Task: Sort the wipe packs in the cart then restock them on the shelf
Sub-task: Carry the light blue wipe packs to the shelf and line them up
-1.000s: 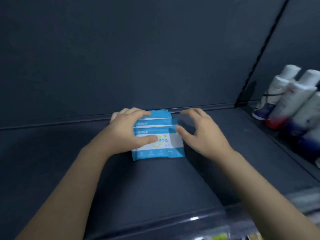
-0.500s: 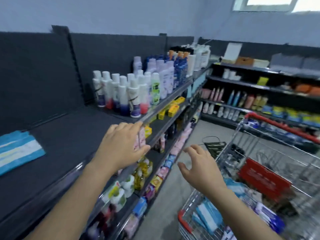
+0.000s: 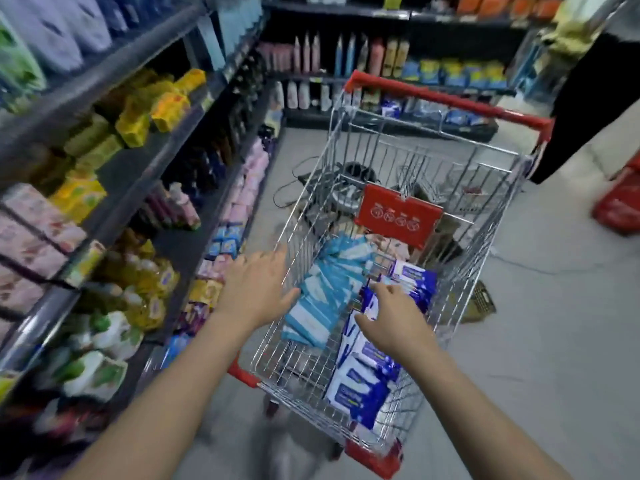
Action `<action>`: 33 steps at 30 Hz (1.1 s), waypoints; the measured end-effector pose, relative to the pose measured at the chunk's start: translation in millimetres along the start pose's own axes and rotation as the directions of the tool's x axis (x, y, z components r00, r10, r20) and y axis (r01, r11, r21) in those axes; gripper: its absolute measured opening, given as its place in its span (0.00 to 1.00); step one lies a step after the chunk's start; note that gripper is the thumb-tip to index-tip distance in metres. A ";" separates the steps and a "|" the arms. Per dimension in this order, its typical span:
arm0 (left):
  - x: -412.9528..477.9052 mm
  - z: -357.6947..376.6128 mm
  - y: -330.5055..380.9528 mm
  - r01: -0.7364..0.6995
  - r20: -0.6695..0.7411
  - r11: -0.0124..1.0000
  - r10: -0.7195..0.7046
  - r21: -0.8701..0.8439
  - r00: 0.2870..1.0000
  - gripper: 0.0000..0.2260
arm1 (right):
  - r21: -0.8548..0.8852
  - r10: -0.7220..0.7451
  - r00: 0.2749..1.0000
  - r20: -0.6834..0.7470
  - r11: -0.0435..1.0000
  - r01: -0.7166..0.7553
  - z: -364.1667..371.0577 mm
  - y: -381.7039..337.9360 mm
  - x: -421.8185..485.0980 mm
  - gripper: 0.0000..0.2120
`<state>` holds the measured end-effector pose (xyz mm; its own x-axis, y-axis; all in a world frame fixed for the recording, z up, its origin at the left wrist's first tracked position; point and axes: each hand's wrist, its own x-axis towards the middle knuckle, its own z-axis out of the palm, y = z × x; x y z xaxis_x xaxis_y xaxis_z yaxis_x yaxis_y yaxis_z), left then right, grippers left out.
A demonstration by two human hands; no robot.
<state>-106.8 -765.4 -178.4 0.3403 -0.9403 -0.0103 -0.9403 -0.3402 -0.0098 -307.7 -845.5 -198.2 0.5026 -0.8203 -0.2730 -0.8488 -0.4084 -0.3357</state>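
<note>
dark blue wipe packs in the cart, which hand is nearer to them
Right. The right hand is over the dark blue wipe packs; the left hand is at the cart rim, with the light blue packs between.

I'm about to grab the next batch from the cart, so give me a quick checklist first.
1. Left hand free: ok, open at the left rim of the cart.
2. Right hand free: ok, open over the dark blue packs.
3. Packs sorted by colour: ok, light blue packs on the left, dark blue on the right.
4. Light blue packs reachable: ok, beside the left thumb.
5. Anything under the packs: cannot tell.
</note>
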 end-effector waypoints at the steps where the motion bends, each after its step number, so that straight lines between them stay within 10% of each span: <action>1: 17.9 18.2 -0.6 -0.012 0.040 1.000 0.012 -0.008 0.999 0.33 | 0.009 0.016 1.000 0.023 1.000 -0.017 11.5 3.5 16.7 0.28; 18: 185.1 327.9 3.4 -0.212 0.498 0.966 0.259 -0.149 0.827 0.18 | 0.108 0.219 0.923 0.317 0.958 -0.265 279.9 17.3 207.2 0.34; 25: 191.0 349.9 4.0 -0.080 0.509 0.952 0.227 -0.295 0.830 0.17 | 0.089 0.243 0.896 0.370 0.951 -0.295 287.5 19.0 212.6 0.18; 33: 174.3 327.4 8.5 0.029 0.694 0.920 0.275 -0.392 0.665 0.08 | 0.001 0.282 0.904 0.322 0.954 -0.298 189.9 64.4 198.9 0.14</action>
<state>-53.6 -927.9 -507.7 -0.0281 -0.7098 -0.7039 -0.8569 -0.3454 0.3825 -231.3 -958.9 -445.3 0.2676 -0.7277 -0.6316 -0.9599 -0.1446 -0.2401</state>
